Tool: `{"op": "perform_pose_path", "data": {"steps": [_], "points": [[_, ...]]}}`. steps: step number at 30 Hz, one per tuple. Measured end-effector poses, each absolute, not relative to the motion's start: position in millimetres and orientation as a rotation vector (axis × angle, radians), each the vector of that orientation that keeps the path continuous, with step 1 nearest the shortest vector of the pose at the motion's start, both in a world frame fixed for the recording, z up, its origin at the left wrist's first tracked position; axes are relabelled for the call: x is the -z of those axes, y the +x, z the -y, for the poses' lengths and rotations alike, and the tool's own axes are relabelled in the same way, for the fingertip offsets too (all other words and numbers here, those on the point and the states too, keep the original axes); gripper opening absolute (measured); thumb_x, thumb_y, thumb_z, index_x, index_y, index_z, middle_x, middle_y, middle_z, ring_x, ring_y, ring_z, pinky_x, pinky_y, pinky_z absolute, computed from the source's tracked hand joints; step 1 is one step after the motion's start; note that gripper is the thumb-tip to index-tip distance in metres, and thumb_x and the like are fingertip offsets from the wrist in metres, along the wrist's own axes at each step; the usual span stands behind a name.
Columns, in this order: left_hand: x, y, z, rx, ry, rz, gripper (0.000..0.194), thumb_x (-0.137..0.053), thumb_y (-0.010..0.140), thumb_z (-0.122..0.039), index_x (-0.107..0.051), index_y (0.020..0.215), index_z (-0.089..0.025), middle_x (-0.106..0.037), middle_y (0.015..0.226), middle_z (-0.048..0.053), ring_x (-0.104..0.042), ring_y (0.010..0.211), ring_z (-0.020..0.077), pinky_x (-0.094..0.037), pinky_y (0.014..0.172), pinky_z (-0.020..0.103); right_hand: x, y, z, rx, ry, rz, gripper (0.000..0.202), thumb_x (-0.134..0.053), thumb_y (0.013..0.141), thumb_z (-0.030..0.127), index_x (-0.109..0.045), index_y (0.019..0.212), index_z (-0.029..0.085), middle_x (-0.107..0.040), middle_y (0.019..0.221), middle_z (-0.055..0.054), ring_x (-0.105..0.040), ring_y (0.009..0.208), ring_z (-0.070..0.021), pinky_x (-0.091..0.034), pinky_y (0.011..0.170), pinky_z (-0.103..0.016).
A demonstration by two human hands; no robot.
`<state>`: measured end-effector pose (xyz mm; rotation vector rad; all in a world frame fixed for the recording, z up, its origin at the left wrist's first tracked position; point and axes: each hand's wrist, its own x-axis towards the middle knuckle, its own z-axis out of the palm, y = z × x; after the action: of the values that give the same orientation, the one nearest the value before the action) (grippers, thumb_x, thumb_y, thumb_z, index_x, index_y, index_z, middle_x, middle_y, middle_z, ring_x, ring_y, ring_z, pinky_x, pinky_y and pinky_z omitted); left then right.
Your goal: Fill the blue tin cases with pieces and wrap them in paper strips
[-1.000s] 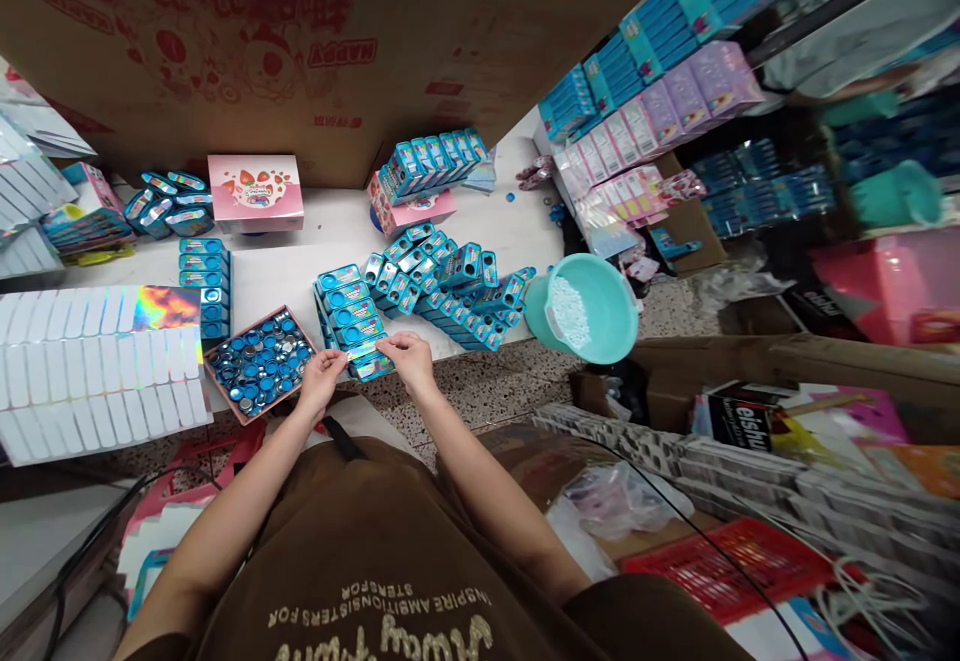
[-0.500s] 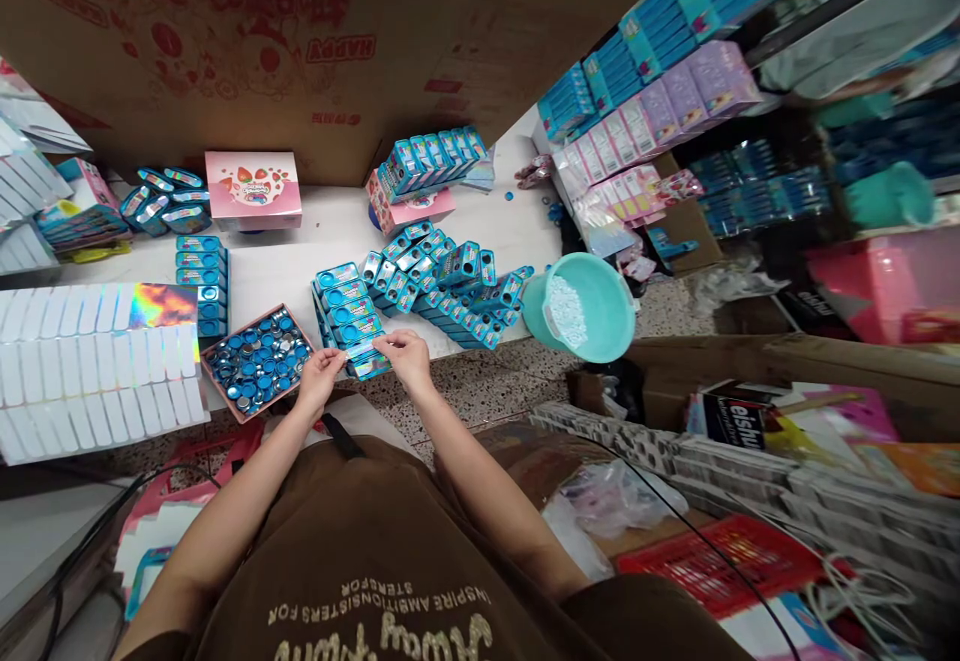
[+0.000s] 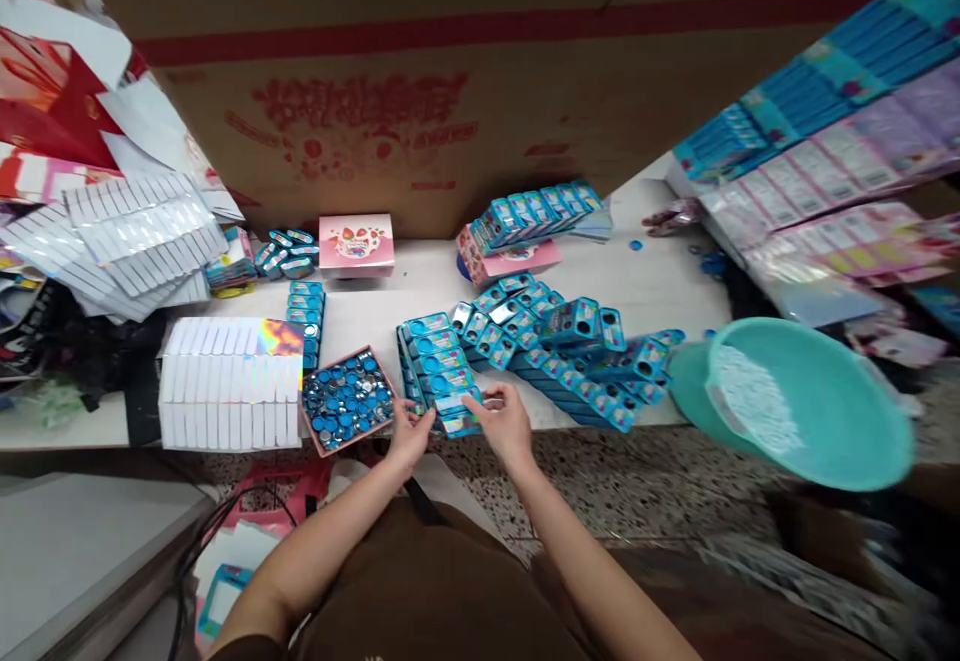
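My left hand (image 3: 411, 433) is closed in a pinch at the near left corner of a row of blue printed tins (image 3: 435, 356). My right hand (image 3: 507, 427) pinches from the other side, its thumb at the right end of a pale shiny strip (image 3: 451, 402). The strip lies across the nearest tin, between the fingertips of both hands. Left of my left hand is a pink box (image 3: 315, 444) full of small round blue and silver pieces (image 3: 346, 399). Beyond my right hand, more blue tins (image 3: 551, 371) lie in a loose pile.
A turquoise bucket (image 3: 847, 416) with white pieces inside stands at the table's right. White sheets of labels (image 3: 231, 391) lie at the left. A large cardboard carton (image 3: 420, 171) walls off the back, with a pink strawberry box (image 3: 356, 246) before it. Stacked packages (image 3: 810, 211) fill the right.
My view has turned and come nearer, so the table sits further right and lower in the picture. Both hands stay at the nearest tin with the strip between them.
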<state>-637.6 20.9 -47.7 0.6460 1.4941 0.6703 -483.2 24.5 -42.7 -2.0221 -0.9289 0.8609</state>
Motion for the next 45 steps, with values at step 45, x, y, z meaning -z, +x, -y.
{"op": "perform_pose_path", "data": {"steps": [45], "points": [[-56,-956,-201,-0.560,2.359,-1.485,0.035,-0.065,0.071,-0.049,-0.062,0.091,-0.021,-0.065,0.105,0.008,-0.055,0.104,0.0244,-0.038,0.094,0.039,-15,-750,-139,-1.555,-1.083,0.956,0.028,-0.065,0.066,0.045,-0.062,0.070,0.017,-0.060,0.065,0.003,-0.054,0.061,-0.0117,-0.039,0.058,-0.022]]}}
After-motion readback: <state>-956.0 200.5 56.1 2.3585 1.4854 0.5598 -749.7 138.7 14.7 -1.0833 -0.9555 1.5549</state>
